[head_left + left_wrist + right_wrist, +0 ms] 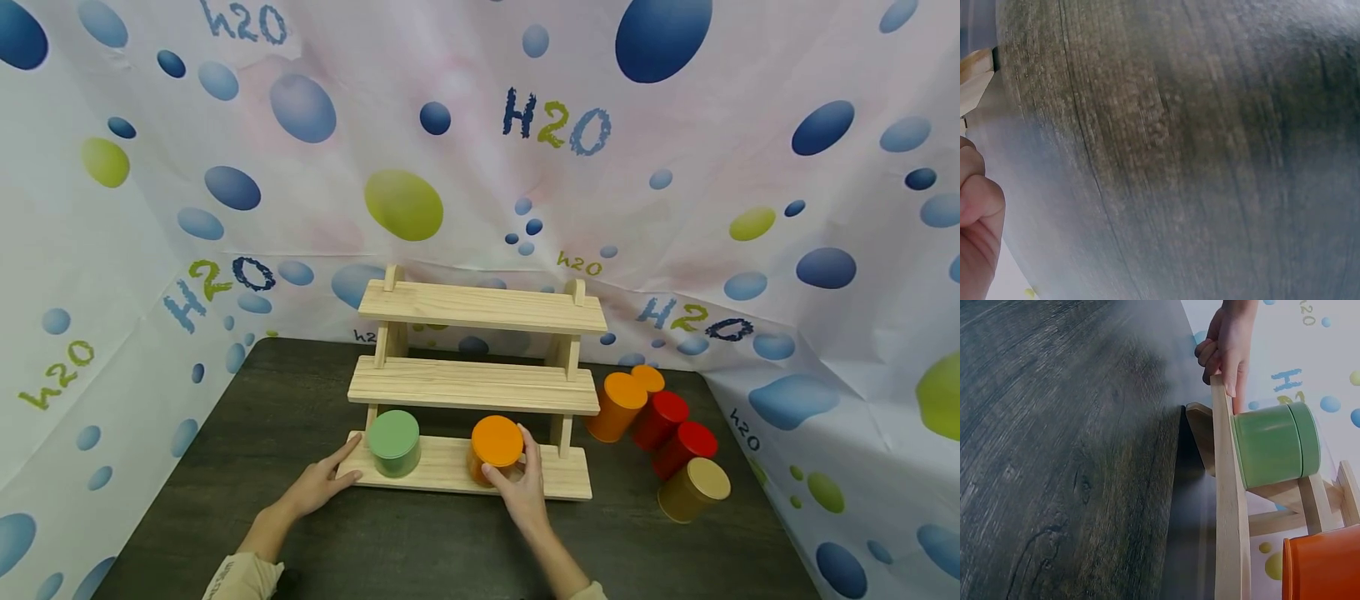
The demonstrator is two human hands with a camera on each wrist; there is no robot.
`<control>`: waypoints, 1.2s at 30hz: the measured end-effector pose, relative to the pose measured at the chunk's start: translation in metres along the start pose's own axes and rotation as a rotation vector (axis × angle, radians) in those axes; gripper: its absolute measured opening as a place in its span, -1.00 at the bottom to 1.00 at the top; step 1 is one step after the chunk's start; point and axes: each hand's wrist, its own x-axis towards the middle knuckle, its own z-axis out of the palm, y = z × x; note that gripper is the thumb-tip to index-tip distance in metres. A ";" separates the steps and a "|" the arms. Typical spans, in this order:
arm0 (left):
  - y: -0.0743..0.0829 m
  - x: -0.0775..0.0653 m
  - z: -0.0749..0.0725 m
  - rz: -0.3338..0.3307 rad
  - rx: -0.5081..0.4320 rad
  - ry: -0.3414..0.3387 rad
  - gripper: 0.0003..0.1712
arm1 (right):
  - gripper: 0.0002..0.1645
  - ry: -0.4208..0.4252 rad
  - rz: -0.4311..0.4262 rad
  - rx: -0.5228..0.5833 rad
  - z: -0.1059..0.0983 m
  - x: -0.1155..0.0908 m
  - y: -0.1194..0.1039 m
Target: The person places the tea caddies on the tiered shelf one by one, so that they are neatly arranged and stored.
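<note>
A three-step wooden shelf (465, 381) stands on the dark table. My left hand (318, 487) grips the left end of its lowest board, which the right wrist view also shows. On that board, towards the left, sits a green lidded canister (393, 444), upright. My right hand (525, 487) holds an orange lidded canister (496, 446) between thumb and fingers, over the right half of the same board. In the right wrist view a gap shows between this orange canister (1325, 565) and the board (1232, 506). The left wrist view shows mostly tabletop and part of the left hand (979, 219).
Right of the shelf stand two orange canisters (618, 408), two red canisters (685, 450) and a gold canister (693, 490), close together in a row. The upper two boards bear nothing. A spotted curtain (480, 183) hangs behind and at both sides of the dark table (360, 542).
</note>
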 end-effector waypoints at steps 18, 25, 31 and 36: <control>-0.001 -0.001 0.001 -0.017 -0.018 -0.005 -0.18 | -0.14 -0.096 0.024 -0.024 0.018 -0.005 -0.037; -0.003 -0.001 0.000 -0.023 -0.010 0.000 -0.18 | -0.13 -0.130 -0.024 -0.013 0.022 -0.002 -0.036; -0.002 -0.001 -0.001 0.006 -0.015 0.002 -0.19 | -0.10 -0.153 -0.025 -0.004 0.028 0.004 -0.011; -0.001 -0.001 -0.001 0.020 -0.016 -0.006 -0.20 | -0.10 -0.147 -0.091 -0.010 0.032 0.005 0.002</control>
